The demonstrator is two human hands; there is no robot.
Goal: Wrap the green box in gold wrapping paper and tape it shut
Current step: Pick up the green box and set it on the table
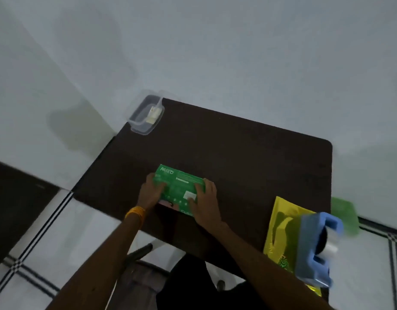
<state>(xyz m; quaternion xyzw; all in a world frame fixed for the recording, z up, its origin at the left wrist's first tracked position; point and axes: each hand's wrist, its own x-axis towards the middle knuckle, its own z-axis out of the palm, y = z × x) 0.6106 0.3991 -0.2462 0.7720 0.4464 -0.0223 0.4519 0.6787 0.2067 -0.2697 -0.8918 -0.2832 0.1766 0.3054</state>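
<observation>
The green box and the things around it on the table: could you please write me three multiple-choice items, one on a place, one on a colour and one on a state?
1. Where does the clear plastic container sit?
A. at the table's far left corner
B. on the gold paper
C. under the green box

2. What colour is the tape dispenser?
A. red
B. blue
C. black

3. What is the state of the green box?
A. fully wrapped in gold
B. taped shut in paper
C. unwrapped, held by both hands

Answers: 1 A, it overhangs the far left corner of the dark table. 2 B, its body is blue, resting on the gold wrapping paper. 3 C, the left hand and right hand grip its bare ends.
</observation>
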